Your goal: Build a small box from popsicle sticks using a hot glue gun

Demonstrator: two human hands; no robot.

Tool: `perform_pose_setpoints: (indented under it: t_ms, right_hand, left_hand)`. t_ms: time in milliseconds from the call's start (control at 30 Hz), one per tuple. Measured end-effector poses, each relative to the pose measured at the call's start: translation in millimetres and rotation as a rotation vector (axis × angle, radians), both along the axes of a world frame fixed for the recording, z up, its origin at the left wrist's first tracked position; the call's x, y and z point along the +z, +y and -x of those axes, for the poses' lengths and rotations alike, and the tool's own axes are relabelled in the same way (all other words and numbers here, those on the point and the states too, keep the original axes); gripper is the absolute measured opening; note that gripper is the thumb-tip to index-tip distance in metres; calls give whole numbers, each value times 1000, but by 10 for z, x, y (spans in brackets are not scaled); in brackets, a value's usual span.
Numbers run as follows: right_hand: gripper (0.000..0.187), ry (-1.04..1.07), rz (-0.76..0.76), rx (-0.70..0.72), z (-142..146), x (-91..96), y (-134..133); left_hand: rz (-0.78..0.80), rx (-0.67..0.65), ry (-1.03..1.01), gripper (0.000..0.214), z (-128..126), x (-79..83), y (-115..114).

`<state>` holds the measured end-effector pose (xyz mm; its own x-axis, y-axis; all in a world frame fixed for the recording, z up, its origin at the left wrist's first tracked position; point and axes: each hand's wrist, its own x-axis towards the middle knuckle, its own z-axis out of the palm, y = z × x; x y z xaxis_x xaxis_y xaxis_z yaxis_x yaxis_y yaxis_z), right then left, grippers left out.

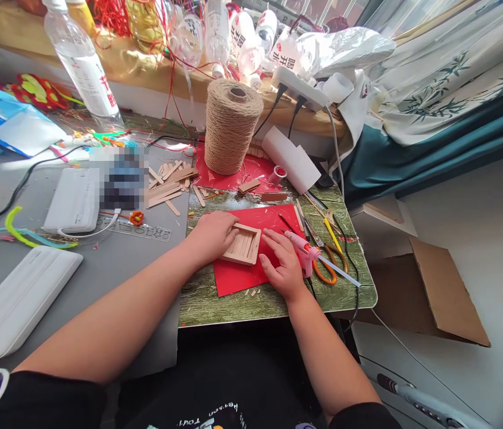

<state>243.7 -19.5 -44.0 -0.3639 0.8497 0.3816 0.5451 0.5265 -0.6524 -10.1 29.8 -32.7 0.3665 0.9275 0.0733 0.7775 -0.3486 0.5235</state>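
A small shallow box of wooden craft sticks lies on a red sheet, its slatted inside facing up. My left hand is closed on the box's left side, with some fingertips hidden behind it. To the right of the box, my right hand is open, thumb and fingers apart, with nothing in it. Just beyond that hand lies a pink glue gun with a clear glue stick poking out of its back. Orange-handled scissors rest beside the gun.
A big twine spool stands behind the red sheet. Loose craft sticks are piled to the left. White power banks and a plastic bottle occupy the grey side. Cables run along the right edge, near a cardboard box.
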Motion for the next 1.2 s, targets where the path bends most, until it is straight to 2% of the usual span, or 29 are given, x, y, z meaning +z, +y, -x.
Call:
perform_pose_setpoints:
  t_ms: [133, 1200]
  right_hand:
    - [58, -27, 57, 87, 19, -11, 30]
    - [61, -44, 59, 64, 34, 29, 31]
  left_hand:
    - [-9, -2, 5, 33, 0, -10, 4]
    - [5, -8, 23, 34, -2, 11, 5]
